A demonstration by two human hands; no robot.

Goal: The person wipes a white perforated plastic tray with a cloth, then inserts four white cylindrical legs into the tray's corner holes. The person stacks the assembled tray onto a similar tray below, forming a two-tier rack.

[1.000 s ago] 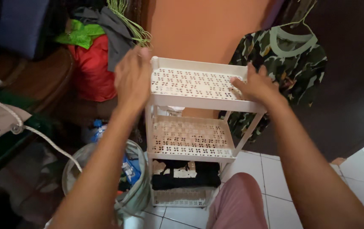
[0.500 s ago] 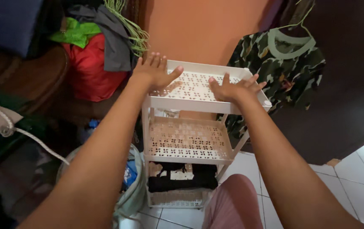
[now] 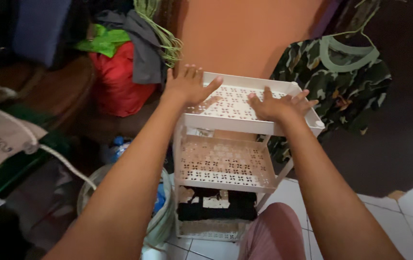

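A white plastic rack [image 3: 225, 126] with three perforated shelves stands on the tiled floor against an orange wall. My left hand [image 3: 187, 86] lies flat with fingers spread on the top shelf's far left corner. My right hand [image 3: 279, 105] presses palm down on the right side of the same shelf. Neither hand holds anything. The middle shelf [image 3: 223, 161] is bare. Black folded cloth [image 3: 216, 204] lies on the bottom shelf.
A camouflage shirt [image 3: 334, 82] hangs on a hanger to the right of the rack. Red, green and grey clothes [image 3: 120, 67] pile up at the left. A pale bucket [image 3: 156, 219] with items stands left of the rack. My knee [image 3: 276, 233] is in front.
Both hands went from gripping the top shelf's sides to lying flat on its surface. The rack's top has turned slightly, and the view shifted a little to the left.
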